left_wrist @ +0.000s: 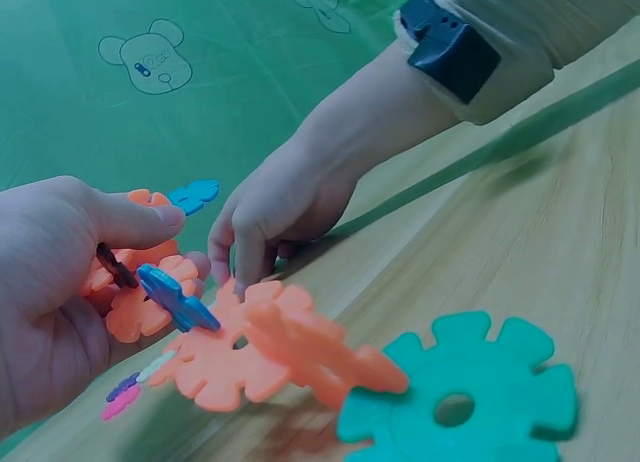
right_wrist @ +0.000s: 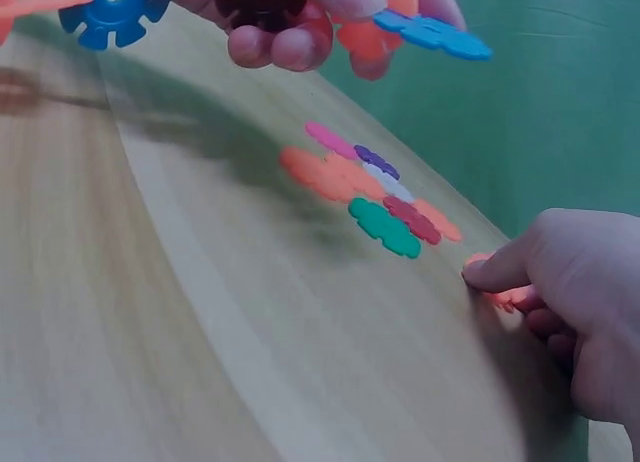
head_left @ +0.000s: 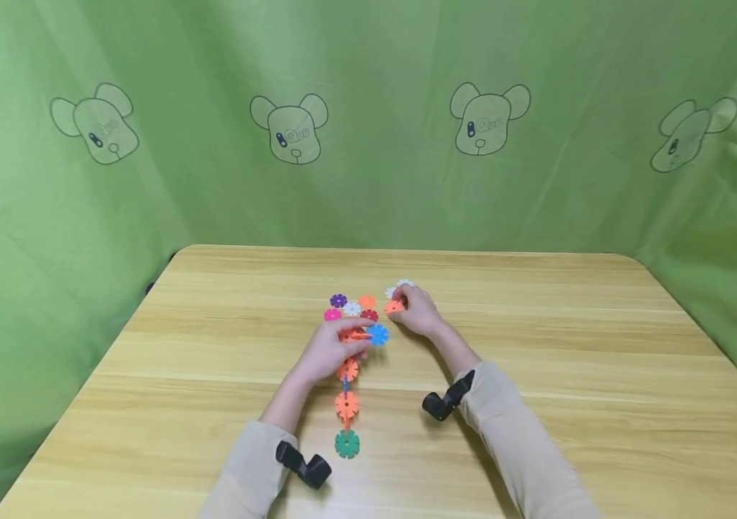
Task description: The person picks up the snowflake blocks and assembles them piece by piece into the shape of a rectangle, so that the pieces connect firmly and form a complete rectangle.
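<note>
Gripping chain of discs (head_left: 352, 409) with left hand (head_left: 328, 348), pinching orange disc (head_left: 391, 306) with right hand (head_left: 417, 311)

Chain position, head view: frame center down to lower center, with a green end disc (head_left: 340, 441) at the bottom and a blue disc (head_left: 378, 335) at the top. Held clear of the table (head_left: 570, 324) along the upper stretch, judging by the right wrist view; cannot tell whether touching at the green end.

Left: curled around orange pieces (left_wrist: 125, 315) near the blue disc. Right: narrowed to a thumb-and-fingertip pinch on the orange disc, just above and right of frame center, beside the pale discs (head_left: 405, 282).

Possible failures, by judgement:
1. Popping of a slot joint, from squeezing too hard or pushing off-axis.
2. Sagging or twisting at the lower joints, from gripping at only 1 end.
3. Slipping of the orange disc, from pinching by the rim alone.
4. Scattering of the purple disc (head_left: 338, 300) and red disc (head_left: 369, 315), from brushing with knuckles or lowering the chain onto them.
</note>
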`<state>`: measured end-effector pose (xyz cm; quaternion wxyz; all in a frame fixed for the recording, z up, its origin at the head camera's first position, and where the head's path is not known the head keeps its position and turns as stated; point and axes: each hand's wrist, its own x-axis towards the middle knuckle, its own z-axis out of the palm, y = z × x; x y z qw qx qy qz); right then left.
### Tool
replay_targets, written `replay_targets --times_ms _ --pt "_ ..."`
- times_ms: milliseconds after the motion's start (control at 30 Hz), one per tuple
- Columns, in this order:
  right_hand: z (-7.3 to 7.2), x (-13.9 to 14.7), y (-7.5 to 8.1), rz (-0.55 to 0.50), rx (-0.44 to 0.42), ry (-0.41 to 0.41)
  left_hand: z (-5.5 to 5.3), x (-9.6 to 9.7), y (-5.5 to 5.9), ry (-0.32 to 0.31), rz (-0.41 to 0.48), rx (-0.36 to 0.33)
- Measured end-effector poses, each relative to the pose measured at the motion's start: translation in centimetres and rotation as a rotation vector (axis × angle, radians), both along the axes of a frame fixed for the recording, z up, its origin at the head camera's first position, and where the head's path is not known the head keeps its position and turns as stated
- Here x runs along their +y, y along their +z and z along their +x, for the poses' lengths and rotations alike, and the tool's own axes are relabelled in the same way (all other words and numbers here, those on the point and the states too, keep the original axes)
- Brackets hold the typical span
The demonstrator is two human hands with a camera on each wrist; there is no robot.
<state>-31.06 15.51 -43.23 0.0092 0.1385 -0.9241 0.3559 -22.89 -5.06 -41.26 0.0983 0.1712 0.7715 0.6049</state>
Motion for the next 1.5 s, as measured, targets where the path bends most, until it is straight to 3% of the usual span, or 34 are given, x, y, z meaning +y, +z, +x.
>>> replay_targets --times_ms 167,533,767,933,1233,1500 --pt "0.7 1.0 -0.4 -0.123 -0.033 -0.02 0.0 0.0 0.0 -0.005 0.003 -0.013" --pt "3.1 2.7 0.1 -0.219 -0.066 -0.022 0.0 0.1 0.0 -0.003 0.006 -0.016" --pt "5.1 2.6 0.7 -0.373 -0.168 -0.033 -0.1 0.1 0.0 -0.003 -0.002 -0.009" --pt "6.5 1.9 1.5 -0.464 -0.191 -0.02 0.0 0.0 0.0 0.001 -0.013 -0.001" --pt "8.4 1.0 2.1 -0.452 -0.161 -0.01 0.1 -0.2 0.0 0.013 -0.041 0.008" --pt "9.0 1.0 2.0 -0.434 -0.087 0.01 0.1 0.1 0.0 -0.002 -0.056 0.021"
